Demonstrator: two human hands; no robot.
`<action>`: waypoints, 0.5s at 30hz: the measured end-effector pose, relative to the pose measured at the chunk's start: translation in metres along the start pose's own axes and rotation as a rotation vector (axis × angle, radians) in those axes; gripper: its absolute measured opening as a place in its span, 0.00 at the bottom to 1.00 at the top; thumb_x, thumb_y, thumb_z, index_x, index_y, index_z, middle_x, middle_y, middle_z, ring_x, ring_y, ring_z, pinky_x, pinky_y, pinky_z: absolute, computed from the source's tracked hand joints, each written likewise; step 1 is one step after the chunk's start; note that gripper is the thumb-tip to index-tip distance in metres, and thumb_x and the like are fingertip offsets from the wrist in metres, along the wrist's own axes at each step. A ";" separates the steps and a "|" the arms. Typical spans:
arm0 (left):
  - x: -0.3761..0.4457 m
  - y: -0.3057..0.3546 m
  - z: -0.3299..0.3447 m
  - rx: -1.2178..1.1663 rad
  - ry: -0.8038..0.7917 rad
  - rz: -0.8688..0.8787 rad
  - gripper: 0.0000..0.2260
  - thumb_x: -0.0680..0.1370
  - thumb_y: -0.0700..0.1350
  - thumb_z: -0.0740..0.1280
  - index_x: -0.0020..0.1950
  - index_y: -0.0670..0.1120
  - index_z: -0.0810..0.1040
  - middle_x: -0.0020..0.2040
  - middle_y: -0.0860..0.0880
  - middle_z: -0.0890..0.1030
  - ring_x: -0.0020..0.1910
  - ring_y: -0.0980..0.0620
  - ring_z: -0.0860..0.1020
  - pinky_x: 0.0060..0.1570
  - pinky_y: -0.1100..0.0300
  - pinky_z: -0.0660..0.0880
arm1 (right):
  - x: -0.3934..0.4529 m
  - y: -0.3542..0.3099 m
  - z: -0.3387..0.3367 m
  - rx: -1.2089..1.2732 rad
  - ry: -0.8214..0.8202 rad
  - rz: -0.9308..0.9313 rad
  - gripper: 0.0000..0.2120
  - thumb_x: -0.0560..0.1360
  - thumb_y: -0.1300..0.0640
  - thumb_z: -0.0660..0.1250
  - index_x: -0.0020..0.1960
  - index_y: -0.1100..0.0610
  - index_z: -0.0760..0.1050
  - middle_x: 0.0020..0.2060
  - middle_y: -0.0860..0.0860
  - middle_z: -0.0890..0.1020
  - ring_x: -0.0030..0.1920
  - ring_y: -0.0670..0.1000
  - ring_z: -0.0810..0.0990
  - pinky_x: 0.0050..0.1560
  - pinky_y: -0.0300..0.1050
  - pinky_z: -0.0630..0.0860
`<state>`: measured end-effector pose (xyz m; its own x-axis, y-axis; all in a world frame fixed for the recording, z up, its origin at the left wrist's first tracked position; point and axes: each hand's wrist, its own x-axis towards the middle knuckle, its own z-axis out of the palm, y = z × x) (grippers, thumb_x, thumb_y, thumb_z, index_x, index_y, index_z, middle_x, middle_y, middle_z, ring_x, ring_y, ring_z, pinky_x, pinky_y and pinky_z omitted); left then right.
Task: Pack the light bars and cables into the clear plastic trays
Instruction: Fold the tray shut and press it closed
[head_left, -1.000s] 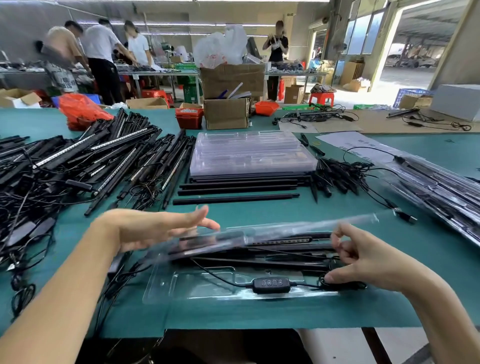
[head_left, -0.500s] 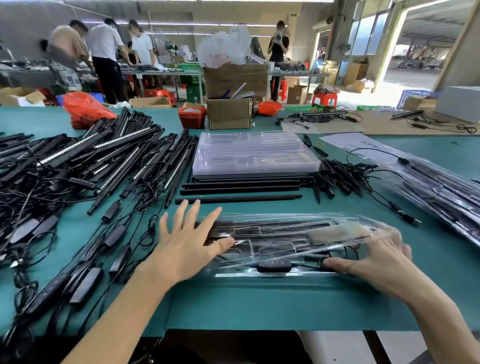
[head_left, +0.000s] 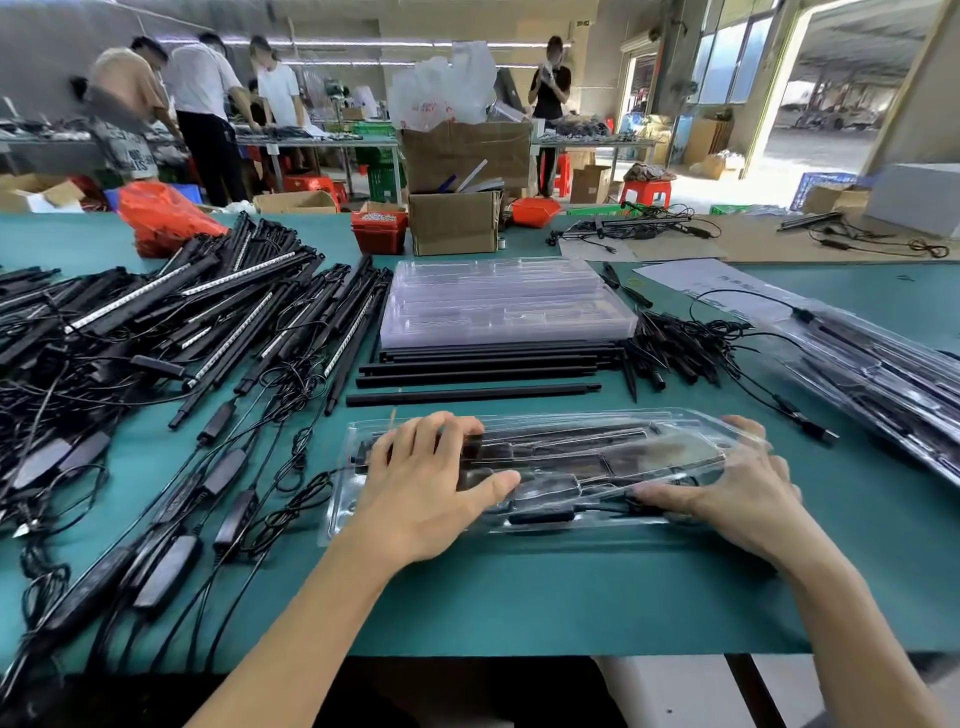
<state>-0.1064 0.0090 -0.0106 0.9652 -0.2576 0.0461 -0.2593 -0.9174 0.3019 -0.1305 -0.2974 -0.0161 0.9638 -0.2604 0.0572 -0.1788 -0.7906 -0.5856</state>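
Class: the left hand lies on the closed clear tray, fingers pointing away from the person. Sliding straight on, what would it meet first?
Probably the nearest loose black bar, lying crosswise just beyond the clear tray; the left hand points roughly toward it, though depth is uncertain.

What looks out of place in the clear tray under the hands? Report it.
A thin black cable trails out of the left end of the clear plastic clamshell tray onto the green table mat, not tucked inside. The left hand and right hand press the lid flat.
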 end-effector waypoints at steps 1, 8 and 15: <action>0.001 0.001 0.000 0.027 -0.029 -0.015 0.34 0.72 0.77 0.46 0.75 0.66 0.51 0.76 0.55 0.57 0.77 0.53 0.50 0.76 0.48 0.45 | 0.001 -0.002 -0.001 0.024 0.002 -0.006 0.40 0.46 0.22 0.72 0.56 0.35 0.74 0.71 0.45 0.63 0.67 0.57 0.66 0.68 0.57 0.64; 0.006 0.010 -0.011 0.073 -0.241 -0.108 0.48 0.57 0.85 0.48 0.73 0.74 0.33 0.81 0.53 0.41 0.79 0.50 0.37 0.75 0.46 0.38 | 0.001 0.006 -0.014 0.116 -0.141 -0.107 0.47 0.44 0.20 0.71 0.62 0.25 0.67 0.66 0.36 0.63 0.70 0.53 0.62 0.74 0.57 0.59; 0.011 0.017 -0.018 0.011 -0.349 -0.140 0.47 0.67 0.78 0.63 0.75 0.73 0.36 0.81 0.50 0.36 0.78 0.46 0.32 0.75 0.45 0.34 | -0.004 0.016 -0.034 0.342 -0.442 -0.074 0.47 0.62 0.49 0.82 0.67 0.25 0.58 0.67 0.33 0.70 0.69 0.37 0.66 0.73 0.42 0.62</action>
<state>-0.0991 -0.0038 0.0117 0.9216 -0.2155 -0.3228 -0.1279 -0.9538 0.2717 -0.1435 -0.3283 0.0015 0.9757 0.1043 -0.1928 -0.1040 -0.5541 -0.8259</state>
